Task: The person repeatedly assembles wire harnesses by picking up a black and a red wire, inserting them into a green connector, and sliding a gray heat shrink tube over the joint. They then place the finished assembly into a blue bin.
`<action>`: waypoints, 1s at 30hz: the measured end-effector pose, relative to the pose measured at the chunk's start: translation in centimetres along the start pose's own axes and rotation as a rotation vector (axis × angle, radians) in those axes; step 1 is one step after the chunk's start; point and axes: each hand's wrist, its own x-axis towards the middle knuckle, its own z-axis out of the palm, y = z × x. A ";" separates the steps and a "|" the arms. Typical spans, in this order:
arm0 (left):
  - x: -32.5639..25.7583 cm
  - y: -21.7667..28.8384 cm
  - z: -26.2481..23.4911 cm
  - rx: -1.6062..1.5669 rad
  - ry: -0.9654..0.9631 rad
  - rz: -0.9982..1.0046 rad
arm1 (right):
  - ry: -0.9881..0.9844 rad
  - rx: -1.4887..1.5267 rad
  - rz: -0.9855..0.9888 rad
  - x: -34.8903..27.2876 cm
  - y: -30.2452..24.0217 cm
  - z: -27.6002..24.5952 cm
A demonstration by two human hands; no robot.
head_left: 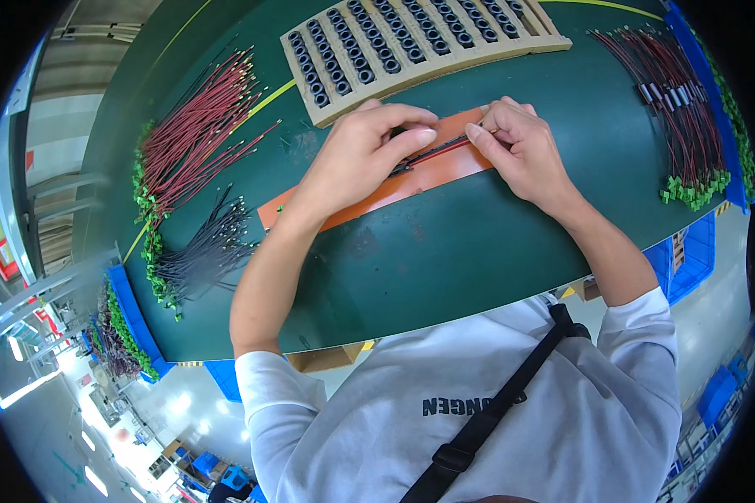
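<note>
A long orange strip [449,168] lies slantwise on the green table [445,251] under my hands. Along it run thin red and black wires [438,152] between my two hands. My right hand [518,147] is closed at the strip's right part, pinching the wires' right end between thumb and fingers. My left hand [365,151] is curled over the middle of the strip, thumb and forefinger drawn close together above the wires. Whatever those two fingertips hold is too small to make out. A dark piece [401,168] shows on the strip just below the left thumb.
Beyond my hands stands a beige tray [327,113] with rows of black rings. At left lie bundles of red wires [201,126] and black wires [205,251] with green connectors. Another wire bundle [675,109] with grey sleeves lies at right, beside a blue edge rail [713,101].
</note>
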 end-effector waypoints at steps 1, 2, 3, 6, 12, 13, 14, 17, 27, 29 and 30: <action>1.0 0.0 0.0 -0.029 -0.112 -0.026 | 0.007 0.019 -0.009 -0.1 0.2 0.1; 1.9 0.0 0.0 -0.058 -0.224 -0.053 | 0.013 0.038 -0.018 0.0 0.4 0.1; 2.5 0.2 0.1 -0.086 -0.336 -0.081 | 0.019 0.051 -0.022 0.0 0.4 0.1; 3.5 1.2 0.8 -0.135 -0.424 -0.155 | 0.037 0.076 -0.009 -0.2 0.5 0.2; 4.4 0.9 1.7 -0.190 -0.363 -0.301 | 0.048 0.113 0.016 0.0 0.2 0.0; 4.3 0.7 1.7 -0.212 -0.343 -0.293 | 0.044 0.089 0.033 0.3 0.3 -0.3; 4.4 0.6 1.6 -0.212 -0.368 -0.308 | 0.040 0.066 0.050 0.5 0.2 -0.4; 5.0 0.7 0.8 -0.140 -0.464 -0.316 | 0.058 0.046 0.068 0.8 -0.2 -0.4; 4.6 1.0 0.8 -0.243 -0.401 -0.294 | 0.076 0.031 0.080 0.6 0.5 0.3; 4.7 1.0 0.9 -0.193 -0.421 -0.278 | 0.076 0.043 0.071 0.5 0.5 0.3; 4.6 1.2 0.9 -0.190 -0.410 -0.291 | 0.076 0.049 0.066 0.5 0.5 0.3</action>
